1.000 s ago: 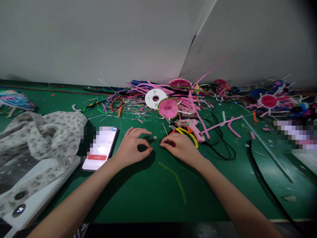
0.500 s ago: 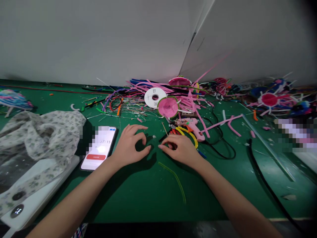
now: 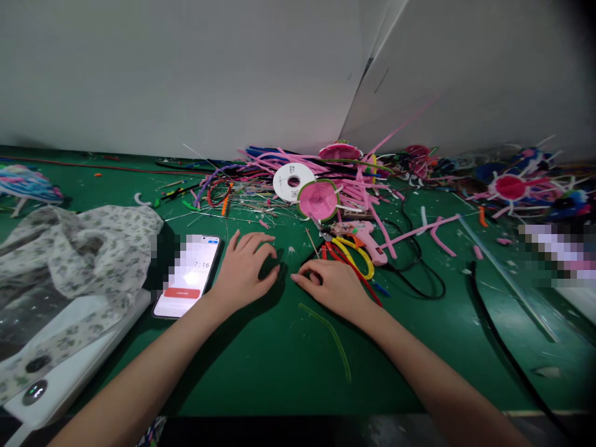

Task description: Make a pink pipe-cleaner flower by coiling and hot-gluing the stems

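Note:
My left hand (image 3: 244, 270) rests on the green table beside the phone (image 3: 189, 273), its fingers spread and nothing in them. My right hand (image 3: 333, 282) lies opposite, fingers curled in with the thumb and forefinger tips close together; no object shows between them. Just below the right hand a thin yellow-green strip (image 3: 333, 332) lies curved on the table. Beyond its knuckles are yellow-handled pliers (image 3: 354, 251), a red-handled tool (image 3: 347, 264), a thin stick (image 3: 312, 241) and a pink glue gun (image 3: 370, 242). A few of the right hand's fingertips are hidden.
A pink woven disc (image 3: 319, 200) and a white spool (image 3: 292, 181) lean on a heap of pink strips (image 3: 367, 198). Patterned cloth (image 3: 107, 242) covers a white device (image 3: 79, 366) at left. A black cable (image 3: 493, 335) and a clear rod (image 3: 507, 276) lie at right.
My left hand has lowered and its fingers have spread from a curved shape. My right hand has shifted slightly left, uncovering more of the red-handled tool.

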{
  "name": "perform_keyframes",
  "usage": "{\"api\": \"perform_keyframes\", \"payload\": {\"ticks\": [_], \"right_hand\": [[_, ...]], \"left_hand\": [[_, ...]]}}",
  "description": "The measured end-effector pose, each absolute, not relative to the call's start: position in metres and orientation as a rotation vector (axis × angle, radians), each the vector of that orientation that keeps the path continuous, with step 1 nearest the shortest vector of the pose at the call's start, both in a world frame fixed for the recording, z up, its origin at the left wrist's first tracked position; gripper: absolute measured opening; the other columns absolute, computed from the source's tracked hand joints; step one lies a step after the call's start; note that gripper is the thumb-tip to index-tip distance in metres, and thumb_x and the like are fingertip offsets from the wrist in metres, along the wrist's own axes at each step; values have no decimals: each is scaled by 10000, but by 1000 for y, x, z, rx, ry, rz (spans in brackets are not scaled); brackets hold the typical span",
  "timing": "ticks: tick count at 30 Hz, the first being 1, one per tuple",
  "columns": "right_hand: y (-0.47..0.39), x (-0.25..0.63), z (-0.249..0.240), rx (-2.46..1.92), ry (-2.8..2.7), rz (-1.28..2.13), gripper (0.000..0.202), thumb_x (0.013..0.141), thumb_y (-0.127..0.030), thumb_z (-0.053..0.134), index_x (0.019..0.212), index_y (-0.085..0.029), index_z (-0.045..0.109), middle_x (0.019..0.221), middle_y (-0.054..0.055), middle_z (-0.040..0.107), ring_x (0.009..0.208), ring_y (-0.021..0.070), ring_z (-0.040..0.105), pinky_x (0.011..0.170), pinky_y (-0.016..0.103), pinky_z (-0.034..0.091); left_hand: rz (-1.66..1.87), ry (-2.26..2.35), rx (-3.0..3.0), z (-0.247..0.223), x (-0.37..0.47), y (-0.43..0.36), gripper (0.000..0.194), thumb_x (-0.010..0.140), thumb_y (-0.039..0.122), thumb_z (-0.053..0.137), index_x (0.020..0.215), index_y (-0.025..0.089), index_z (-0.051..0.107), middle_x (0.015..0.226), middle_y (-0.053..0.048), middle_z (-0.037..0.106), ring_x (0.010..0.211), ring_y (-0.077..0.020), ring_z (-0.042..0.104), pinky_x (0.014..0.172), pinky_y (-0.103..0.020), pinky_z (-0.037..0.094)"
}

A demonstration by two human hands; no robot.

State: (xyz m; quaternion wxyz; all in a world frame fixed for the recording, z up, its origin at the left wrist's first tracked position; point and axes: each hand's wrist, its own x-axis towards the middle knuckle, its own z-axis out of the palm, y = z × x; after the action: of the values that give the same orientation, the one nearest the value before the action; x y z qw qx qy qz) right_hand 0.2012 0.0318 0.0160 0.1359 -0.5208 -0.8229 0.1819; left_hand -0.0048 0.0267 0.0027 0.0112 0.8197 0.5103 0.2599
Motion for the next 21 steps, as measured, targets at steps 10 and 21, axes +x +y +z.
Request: {"api": "perform_keyframes", "payload": {"ticks": [10,21], "right_hand": [[31,198,10,-1418,-2439,587,235,907,-387,511,896,-224,679,713,-13,661,662,125,591,579,239,322],[29,201,21,-1398,-2451,759,286,905,-314,499,709,-196,670,670,4,678,653,129,602,593,243,326]], "left_hand": [[844,1667,2581,-4,-4,29,107,864,289,575,934,217,541,1177,-41,617,1131,-240,541,1054,-534,303],[846,1571,2681,-7,-6,30,128,899,272,547,813,240,635,1186,-9,615,1133,-227,537,1053,-537,304]]}}
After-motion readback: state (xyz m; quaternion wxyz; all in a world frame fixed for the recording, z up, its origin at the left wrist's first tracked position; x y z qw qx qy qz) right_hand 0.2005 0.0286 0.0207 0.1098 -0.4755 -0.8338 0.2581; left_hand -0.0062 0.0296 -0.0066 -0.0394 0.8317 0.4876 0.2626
